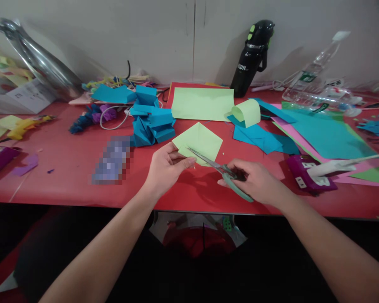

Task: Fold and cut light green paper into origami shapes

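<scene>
Between thumb and fingers, my left hand pinches the lower left edge of a creased piece of light green paper, which is held above the red table. My right hand grips a pair of scissors by its grey-green handles. The blades point left and lie over the lower part of the paper, their tip close to my left thumb. Whether the blades are cutting into the paper I cannot tell. Behind the paper lies a larger light green sheet, with a curled light green strip at its right.
Folded blue paper pieces stand left of the paper, beside a blurred-out flat object. Blue and pink sheets, a purple box and a plastic bottle are at right. A black flask stands by the wall.
</scene>
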A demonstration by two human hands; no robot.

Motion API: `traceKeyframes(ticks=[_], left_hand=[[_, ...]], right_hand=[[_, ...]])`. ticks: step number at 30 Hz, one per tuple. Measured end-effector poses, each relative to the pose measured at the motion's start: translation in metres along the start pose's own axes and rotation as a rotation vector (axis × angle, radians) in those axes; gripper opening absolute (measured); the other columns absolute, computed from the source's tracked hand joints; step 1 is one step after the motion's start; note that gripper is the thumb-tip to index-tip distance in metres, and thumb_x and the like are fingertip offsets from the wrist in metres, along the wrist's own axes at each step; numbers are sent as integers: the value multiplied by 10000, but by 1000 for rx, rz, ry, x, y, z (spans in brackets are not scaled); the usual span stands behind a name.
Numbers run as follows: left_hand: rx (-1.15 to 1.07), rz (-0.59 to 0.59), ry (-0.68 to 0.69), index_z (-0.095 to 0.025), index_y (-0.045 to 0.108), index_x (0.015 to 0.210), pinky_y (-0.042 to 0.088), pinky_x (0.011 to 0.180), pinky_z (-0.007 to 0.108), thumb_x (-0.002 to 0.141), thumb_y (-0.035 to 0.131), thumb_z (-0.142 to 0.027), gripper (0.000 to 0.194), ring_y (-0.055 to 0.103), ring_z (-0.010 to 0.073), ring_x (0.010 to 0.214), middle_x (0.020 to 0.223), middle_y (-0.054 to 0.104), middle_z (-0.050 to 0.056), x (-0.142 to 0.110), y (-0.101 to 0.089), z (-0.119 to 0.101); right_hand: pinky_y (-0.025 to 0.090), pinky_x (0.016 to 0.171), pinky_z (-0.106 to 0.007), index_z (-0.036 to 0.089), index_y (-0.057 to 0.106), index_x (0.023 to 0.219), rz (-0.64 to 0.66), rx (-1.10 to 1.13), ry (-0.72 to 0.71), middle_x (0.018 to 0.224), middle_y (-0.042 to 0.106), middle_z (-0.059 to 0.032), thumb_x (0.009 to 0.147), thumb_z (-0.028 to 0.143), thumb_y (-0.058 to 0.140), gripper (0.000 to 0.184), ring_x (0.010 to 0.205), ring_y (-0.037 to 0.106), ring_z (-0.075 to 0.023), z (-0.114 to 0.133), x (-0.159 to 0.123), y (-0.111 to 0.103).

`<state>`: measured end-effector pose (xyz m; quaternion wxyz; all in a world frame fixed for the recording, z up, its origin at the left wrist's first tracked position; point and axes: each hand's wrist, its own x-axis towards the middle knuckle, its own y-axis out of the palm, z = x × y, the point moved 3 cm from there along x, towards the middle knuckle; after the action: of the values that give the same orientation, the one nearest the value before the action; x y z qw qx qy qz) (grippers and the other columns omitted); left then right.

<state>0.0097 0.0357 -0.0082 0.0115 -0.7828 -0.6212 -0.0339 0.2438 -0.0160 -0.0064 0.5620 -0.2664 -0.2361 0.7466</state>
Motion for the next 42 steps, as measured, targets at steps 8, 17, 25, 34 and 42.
traceKeyframes(ticks=[8,17,25,34,42], left_hand=[[-1,13,30,-173,687,1174,625,804,377,747,846,-254,462,758,269,894,1045,783,93,-1,0,0],[20,16,14,-186,689,1159,633,800,399,739,846,-282,459,756,284,915,1027,787,83,-2,3,-2],[25,12,15,-177,687,1161,635,793,390,759,821,-248,430,757,280,916,1038,786,87,-2,4,-2],[12,15,3,-176,690,1161,632,809,397,738,848,-257,459,759,287,916,1031,787,89,-2,3,-2],[19,41,20,-162,686,1157,631,801,351,749,843,-234,443,752,278,953,1058,781,92,-2,5,1]], right_hand=[[323,546,-274,241,508,790,10,-2,-9,699,468,41,785,545,751,389,625,418,-137,-2,0,-2],[331,548,-279,235,518,794,2,-12,-28,707,496,25,791,575,727,399,630,433,-144,1,0,0],[304,521,-274,236,515,764,-36,-8,-11,664,466,41,785,574,739,406,595,394,-132,1,0,0],[313,534,-273,235,513,771,-18,9,-26,678,465,41,794,530,749,378,610,399,-132,1,1,0],[332,534,-269,235,526,788,-15,-9,-39,684,487,40,808,494,741,337,618,424,-136,0,1,1]])
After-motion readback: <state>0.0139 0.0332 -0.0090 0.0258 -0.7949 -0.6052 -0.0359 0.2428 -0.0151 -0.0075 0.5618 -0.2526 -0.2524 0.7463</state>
